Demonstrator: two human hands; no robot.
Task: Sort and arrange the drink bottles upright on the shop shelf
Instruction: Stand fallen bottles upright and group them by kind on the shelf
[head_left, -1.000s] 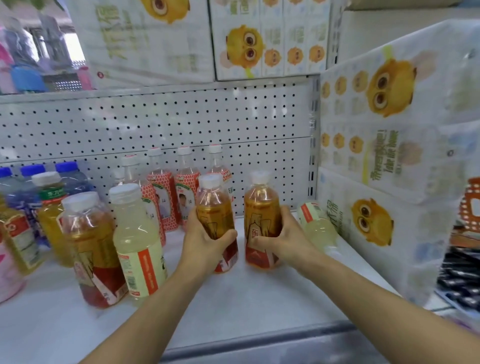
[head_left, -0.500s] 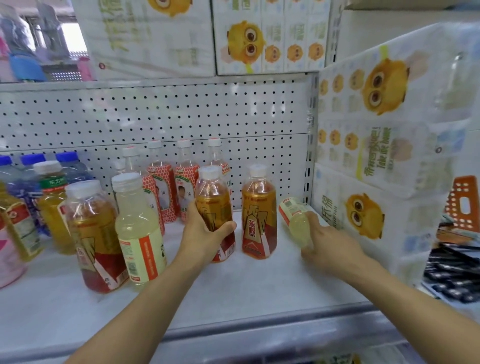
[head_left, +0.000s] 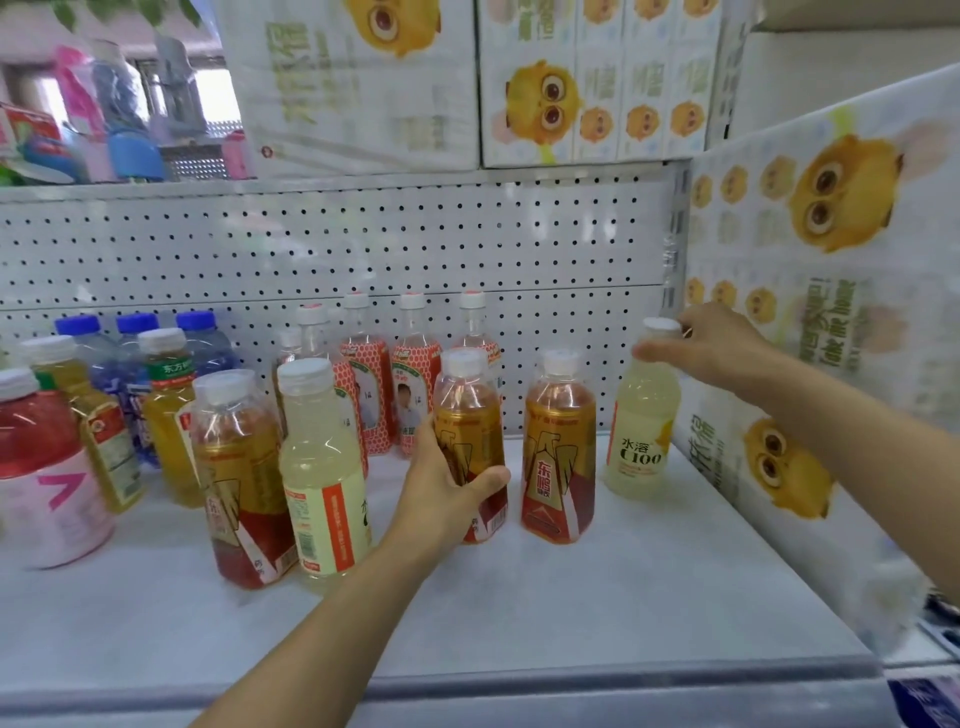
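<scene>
drink bottles stand upright across the white shop shelf, and we find two of them in hand. the left hand wraps fingers and thumb round the middle of an amber drink bottle with a gold-and-red label and a white cap, standing mid-shelf. just to its right, a second amber bottle shows the characters 东鹏 on its label. farther right, near the tissue packs, the c100 bottle holds pale yellow liquid; we read 水溶 c100 on it. the right hand pinches its white cap between thumb and curled fingers.

at front left we see a third amber bottle just beside a pale bottle with an orange-striped label. behind them, clear bottles with red-patterned labels line the pegboard panel. further left stand yellow tea bottles marked 东方, blue-capped water bottles and a red drink bottle. the tissue packs carry a yellow cartoon creature.
</scene>
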